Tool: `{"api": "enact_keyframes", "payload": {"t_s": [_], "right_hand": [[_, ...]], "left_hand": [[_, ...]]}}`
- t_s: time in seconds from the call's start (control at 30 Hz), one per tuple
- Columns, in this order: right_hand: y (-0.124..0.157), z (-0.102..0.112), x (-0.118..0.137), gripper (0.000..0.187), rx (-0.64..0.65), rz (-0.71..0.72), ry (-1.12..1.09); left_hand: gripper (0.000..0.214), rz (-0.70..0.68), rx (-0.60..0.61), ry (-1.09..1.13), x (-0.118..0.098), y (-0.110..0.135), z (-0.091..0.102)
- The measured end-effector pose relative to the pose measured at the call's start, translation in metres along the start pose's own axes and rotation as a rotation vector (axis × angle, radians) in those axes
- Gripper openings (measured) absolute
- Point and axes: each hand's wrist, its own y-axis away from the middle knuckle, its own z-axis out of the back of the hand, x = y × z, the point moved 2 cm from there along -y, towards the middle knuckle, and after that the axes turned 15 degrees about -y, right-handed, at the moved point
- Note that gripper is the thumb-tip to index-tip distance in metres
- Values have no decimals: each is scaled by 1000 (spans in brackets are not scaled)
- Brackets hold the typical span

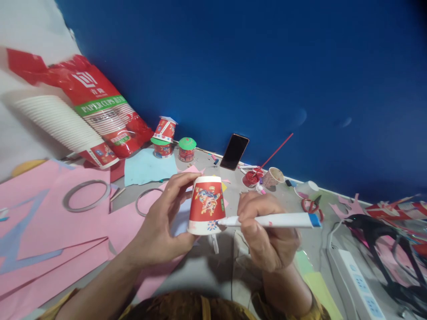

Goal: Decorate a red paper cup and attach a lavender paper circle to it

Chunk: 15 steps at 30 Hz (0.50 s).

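Upside down in my left hand (167,218) is a red and white paper cup (207,202), with a printed figure facing me. My fingers and thumb clasp its left side. On the cup's white lower band there are small blue and pink marks. My right hand (267,226) pinches a white marker (283,220) with a blue end cap pointing right. The marker's tip meets the white band or is very close to it, beside the blue marks.
Stacked paper cups (56,126) and a red cup bag (106,111) lean at the left. Decorated cups (163,135) and a phone (234,151) stand by the blue wall. Pink paper (60,209), tape rolls (86,195), scissors (311,206) and a power strip (360,284) lie around.
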Motion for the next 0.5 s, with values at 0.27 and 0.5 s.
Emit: {"api": "enact_keyframes", "payload": {"t_s": [0.27, 0.5], "right_hand": [[0, 0, 0, 7, -5, -2, 6], [3, 3, -4, 7, -86, 62, 5]], "left_hand": [[86, 2, -7, -18, 1, 0, 0], [79, 5, -1, -16, 2, -1, 1]]}}
